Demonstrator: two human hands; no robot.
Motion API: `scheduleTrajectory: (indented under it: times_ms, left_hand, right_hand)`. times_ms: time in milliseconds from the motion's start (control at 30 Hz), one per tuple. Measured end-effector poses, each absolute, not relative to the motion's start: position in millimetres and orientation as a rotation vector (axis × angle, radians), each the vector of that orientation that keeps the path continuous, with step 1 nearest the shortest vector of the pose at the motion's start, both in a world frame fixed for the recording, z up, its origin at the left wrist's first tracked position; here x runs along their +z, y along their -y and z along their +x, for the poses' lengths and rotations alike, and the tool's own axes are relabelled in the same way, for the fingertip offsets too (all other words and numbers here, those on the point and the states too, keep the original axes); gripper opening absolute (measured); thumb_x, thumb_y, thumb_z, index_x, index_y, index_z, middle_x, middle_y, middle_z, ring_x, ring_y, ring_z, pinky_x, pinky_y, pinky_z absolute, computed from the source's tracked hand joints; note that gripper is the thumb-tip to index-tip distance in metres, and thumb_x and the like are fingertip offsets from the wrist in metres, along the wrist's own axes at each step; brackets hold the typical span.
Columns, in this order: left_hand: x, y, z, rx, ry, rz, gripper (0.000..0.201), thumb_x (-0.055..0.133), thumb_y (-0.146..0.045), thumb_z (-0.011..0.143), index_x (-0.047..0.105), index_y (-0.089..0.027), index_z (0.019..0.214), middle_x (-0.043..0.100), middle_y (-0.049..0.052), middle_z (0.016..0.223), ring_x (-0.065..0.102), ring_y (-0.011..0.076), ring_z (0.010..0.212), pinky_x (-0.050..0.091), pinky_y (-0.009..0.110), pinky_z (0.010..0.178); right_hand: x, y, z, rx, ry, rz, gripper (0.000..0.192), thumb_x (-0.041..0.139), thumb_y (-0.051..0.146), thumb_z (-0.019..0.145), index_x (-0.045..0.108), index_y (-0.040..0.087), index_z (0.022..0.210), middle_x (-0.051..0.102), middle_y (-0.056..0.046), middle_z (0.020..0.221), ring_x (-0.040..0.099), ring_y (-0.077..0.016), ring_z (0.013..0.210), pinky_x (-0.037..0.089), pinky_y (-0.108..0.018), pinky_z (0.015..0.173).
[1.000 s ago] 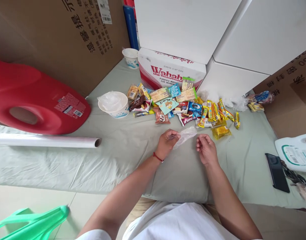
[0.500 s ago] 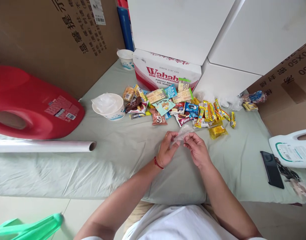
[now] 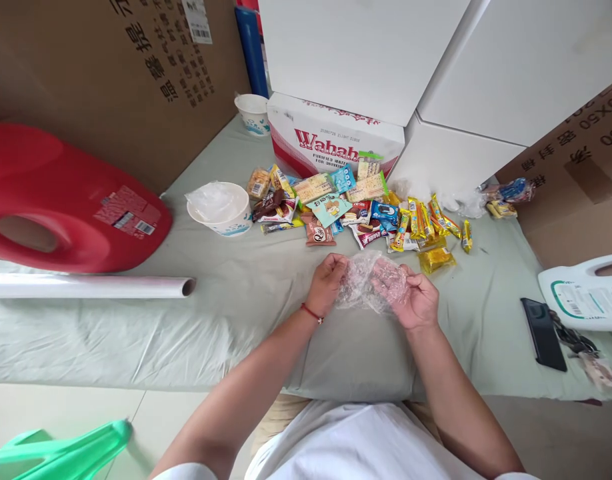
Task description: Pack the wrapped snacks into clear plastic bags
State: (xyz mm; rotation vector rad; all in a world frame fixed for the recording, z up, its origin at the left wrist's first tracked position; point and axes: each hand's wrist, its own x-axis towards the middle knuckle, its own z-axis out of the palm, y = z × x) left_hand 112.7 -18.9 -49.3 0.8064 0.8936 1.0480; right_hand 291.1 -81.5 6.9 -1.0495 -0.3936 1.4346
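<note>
Across the whole lower half of the frame stretches a pale green sheet (image 3: pixel 136 333), wrinkly, with everything sitting on it. Biggest thing is the brown cardboard box (image 3: pixel 86 80) in the upper left, then the white boxes (image 3: pixel 436 67) along the top, then the red jug (image 3: pixel 61 200) lying on its side at the left edge. Below that there's a long white roll (image 3: pixel 86 287) running across the left. Upper middle has the Wahaha carton (image 3: pixel 331 143), and right in front of it a messy pile of snack packets (image 3: pixel 356 210), with a white paper bowl (image 3: pixel 221 210) just to its left. A black phone (image 3: pixel 542 333) sits at the right. Dead centre, the left hand (image 3: pixel 326 283) pinches one side of a thin clear plastic bag (image 3: pixel 369 287), fingers curled closed on it, while the right hand (image 3: pixel 416 300) is spread open with its fingers pushed inside the bag, stretching it out between the two hands, just below the snack pile.
</note>
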Motion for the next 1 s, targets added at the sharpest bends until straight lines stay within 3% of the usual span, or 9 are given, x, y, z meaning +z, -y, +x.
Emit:
scheduleTrajectory:
  times_ms: [100,233,367,600,1000]
  left_hand:
    - [-51.0,23.3,114.2,1.005,-0.833,0.912,0.053,0.056,-0.068,0.089,0.072,-0.018,0.090,0.069,0.005,0.084,0.061,0.0166,0.077,0.048,0.029,0.071]
    - [-49.7,23.5,113.2,0.990,-0.819,0.965,0.044,0.076,-0.059,0.077,0.075,-0.018,0.092,0.072,0.004,0.087,0.062,0.0179,0.081,0.048,0.031,0.079]
    - [-47.3,21.5,112.8,1.093,-0.891,1.055,0.035,0.074,-0.053,0.081,0.069,-0.018,0.084,0.066,0.001,0.080,0.055,0.0145,0.075,0.045,0.028,0.074]
    - [-49.5,18.7,112.0,1.243,-0.934,1.014,0.033,0.066,-0.055,0.090,0.061,-0.022,0.086,0.050,-0.003,0.071,0.041,0.0128,0.066,0.037,0.027,0.065]
    - [-50.7,22.3,115.0,1.189,-0.866,0.959,0.031,0.073,-0.050,0.085,0.066,-0.020,0.084,0.056,-0.003,0.068,0.049,0.0119,0.065,0.042,0.026,0.065]
  right_hand:
    - [7.7,83.1,283.7,1.503,0.452,-1.014,0.019,0.064,0.034,0.062,0.047,0.024,0.059,0.074,-0.007,0.094,0.068,-0.0335,0.100,0.057,-0.055,0.086]
    - [3.9,83.3,277.0,1.590,0.462,-1.017,0.012,0.063,0.033,0.064,0.054,0.024,0.063,0.071,-0.006,0.083,0.068,-0.0297,0.087,0.057,-0.053,0.084]
    - [-0.5,82.4,277.2,1.619,0.430,-1.015,0.013,0.063,0.034,0.064,0.055,0.024,0.065,0.071,-0.005,0.081,0.069,-0.0293,0.085,0.057,-0.053,0.084]
    - [-5.4,79.3,284.6,1.557,0.318,-1.032,0.018,0.065,0.032,0.063,0.049,0.024,0.063,0.076,-0.007,0.095,0.070,-0.0317,0.098,0.059,-0.051,0.085]
    - [-6.0,96.6,294.0,1.546,0.279,-0.927,0.012,0.062,0.025,0.065,0.052,0.021,0.061,0.076,-0.010,0.088,0.072,-0.0233,0.079,0.060,-0.030,0.061]
